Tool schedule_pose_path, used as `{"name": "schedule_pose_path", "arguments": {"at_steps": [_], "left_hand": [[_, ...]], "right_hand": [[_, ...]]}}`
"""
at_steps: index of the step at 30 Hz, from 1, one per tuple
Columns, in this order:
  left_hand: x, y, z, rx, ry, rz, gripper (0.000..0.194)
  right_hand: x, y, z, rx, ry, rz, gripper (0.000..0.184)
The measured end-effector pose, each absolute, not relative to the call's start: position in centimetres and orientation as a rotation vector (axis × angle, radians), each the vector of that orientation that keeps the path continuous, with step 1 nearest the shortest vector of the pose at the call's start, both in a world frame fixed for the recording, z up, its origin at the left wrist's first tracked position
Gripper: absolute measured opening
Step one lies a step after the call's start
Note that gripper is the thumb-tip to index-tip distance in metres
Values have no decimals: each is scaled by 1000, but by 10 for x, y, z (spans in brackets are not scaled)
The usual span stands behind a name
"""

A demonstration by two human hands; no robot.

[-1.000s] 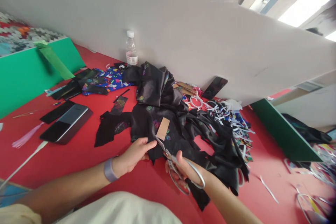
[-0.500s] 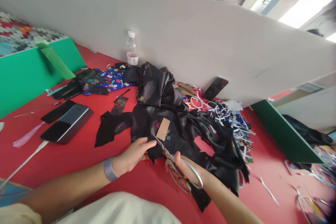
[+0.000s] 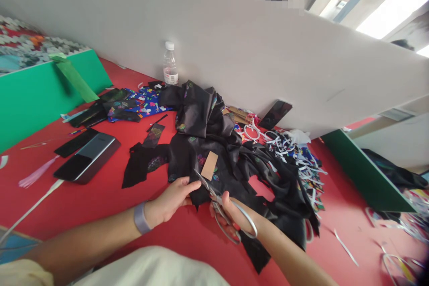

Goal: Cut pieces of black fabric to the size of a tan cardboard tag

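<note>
My right hand [image 3: 231, 214] is closed through the handles of a pair of scissors [image 3: 217, 203] whose one visible blade has a toothed edge. They point away to the upper left, with the blades at the black cloth [image 3: 187, 152]. My left hand [image 3: 176, 196] pinches the edge of that cloth between thumb and fingers, right beside the blades. Just beyond the blade tips, a tan cardboard rectangle [image 3: 209, 166] lies flat on the cloth, near shiny coloured motifs. The cloth is crumpled, with ragged cut edges and a hole at the right.
On the red table [image 3: 140, 250] a phone [image 3: 87, 156] lies on a dark box at left. A plastic bottle [image 3: 170, 65] stands by the grey partition [image 3: 134, 18]. Another phone [image 3: 276, 114] leans there. Scraps and white strips [image 3: 304, 165] pile at right, between green dividers [image 3: 365, 170].
The view has shifted slightly. Both hands keep their grips, and the scissors stay at nearly the same spot on the cloth, their handles only slightly moved.
</note>
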State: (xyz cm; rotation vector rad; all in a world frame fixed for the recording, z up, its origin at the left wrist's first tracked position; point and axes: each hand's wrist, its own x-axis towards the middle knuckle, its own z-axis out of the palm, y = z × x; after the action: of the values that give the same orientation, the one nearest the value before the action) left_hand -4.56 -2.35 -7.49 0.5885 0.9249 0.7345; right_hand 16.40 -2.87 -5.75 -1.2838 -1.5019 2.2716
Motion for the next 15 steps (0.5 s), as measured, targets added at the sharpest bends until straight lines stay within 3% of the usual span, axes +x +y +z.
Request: {"name": "schedule_pose_path", "arguments": {"at_steps": [8, 15], "left_hand": [[-45, -24, -76, 563, 938, 748, 36], [-45, -25, -73, 582, 915, 738, 35]], "right_hand": [[164, -26, -51, -1343, -1565, 2199, 75], [160, -19, -48, -1359, -1582, 2215, 83]]}}
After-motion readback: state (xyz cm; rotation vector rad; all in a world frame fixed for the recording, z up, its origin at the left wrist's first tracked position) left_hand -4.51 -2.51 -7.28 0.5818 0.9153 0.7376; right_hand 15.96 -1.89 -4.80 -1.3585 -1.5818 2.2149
